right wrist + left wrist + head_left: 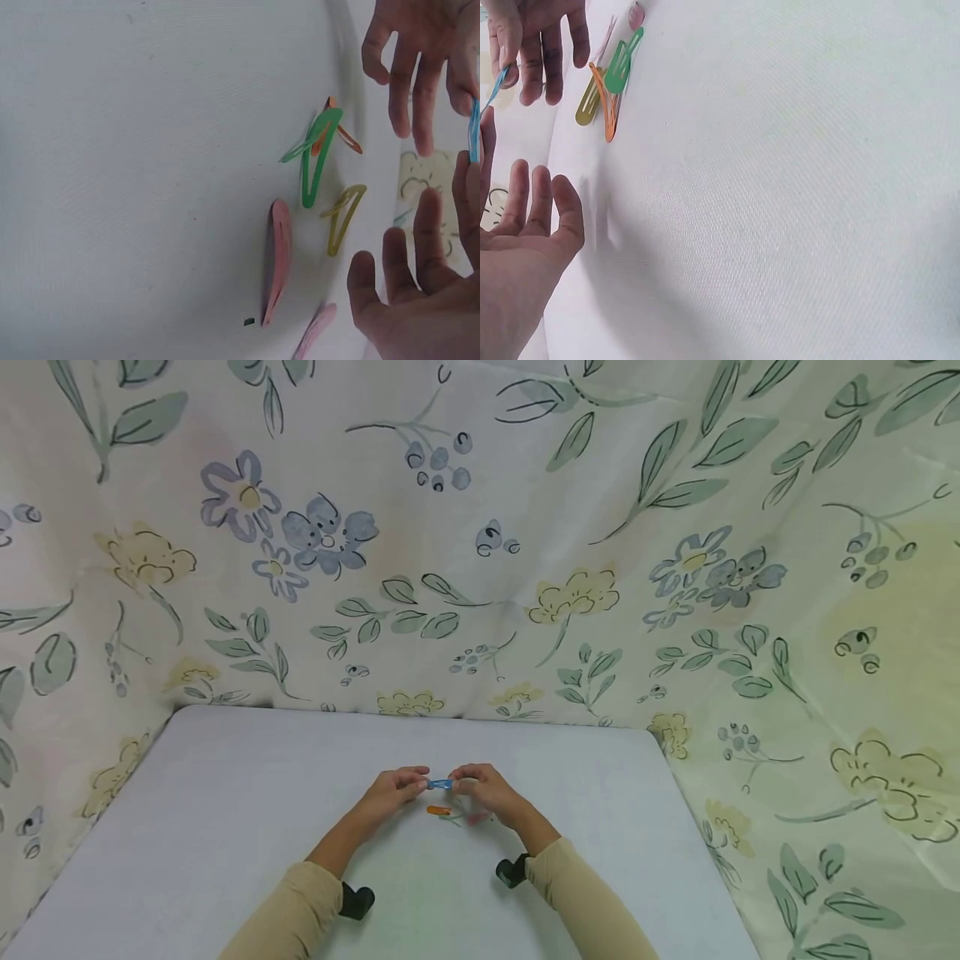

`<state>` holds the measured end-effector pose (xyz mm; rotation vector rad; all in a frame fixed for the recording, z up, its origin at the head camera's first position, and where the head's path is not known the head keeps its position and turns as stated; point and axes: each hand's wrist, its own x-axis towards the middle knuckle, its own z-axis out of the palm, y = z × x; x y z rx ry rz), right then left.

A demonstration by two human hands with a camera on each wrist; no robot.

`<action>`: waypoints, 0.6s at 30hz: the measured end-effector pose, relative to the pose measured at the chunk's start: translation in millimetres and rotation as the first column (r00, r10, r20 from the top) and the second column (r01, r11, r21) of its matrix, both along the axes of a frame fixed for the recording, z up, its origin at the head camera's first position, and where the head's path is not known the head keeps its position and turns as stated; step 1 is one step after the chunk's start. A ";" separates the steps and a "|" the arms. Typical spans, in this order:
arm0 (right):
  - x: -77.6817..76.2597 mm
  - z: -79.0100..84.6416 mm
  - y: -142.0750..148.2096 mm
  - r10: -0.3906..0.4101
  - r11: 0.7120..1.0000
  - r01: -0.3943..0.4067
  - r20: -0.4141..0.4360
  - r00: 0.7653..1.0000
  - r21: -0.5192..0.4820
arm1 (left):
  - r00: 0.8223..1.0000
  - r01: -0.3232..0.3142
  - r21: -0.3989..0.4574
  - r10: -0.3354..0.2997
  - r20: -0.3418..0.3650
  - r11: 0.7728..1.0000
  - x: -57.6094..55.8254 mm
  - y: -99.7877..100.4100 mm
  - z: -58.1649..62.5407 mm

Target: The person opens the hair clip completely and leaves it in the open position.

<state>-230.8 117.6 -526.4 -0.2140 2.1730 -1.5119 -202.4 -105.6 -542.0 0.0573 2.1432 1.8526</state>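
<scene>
Both hands, left hand and right hand, pinch the blue hair clip by its ends; snapping it could fling it among the clips lying below.

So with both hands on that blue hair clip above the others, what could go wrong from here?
1. The blue clip is held only at its ends, pinched between the left hand and right hand; it might slip or spring free.
2. It could then drop onto the green clip, orange clip and yellow clip lying below and scatter them.
</scene>
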 end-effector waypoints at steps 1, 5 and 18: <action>-0.2 -0.3 0.6 0.008 1.000 -0.008 -0.010 1.000 -0.002 | 1.000 0.006 0.011 -0.006 0.002 1.000 0.0 -0.2 -0.2; -0.6 -0.2 2.0 0.028 1.000 -0.028 -0.037 0.999 -0.009 | 0.999 0.038 0.054 -0.038 -0.004 0.998 0.3 -0.6 0.9; 0.3 -0.9 0.0 0.007 1.000 -0.007 -0.068 0.998 0.003 | 1.000 0.012 0.054 -0.013 0.007 0.998 0.5 0.7 -2.1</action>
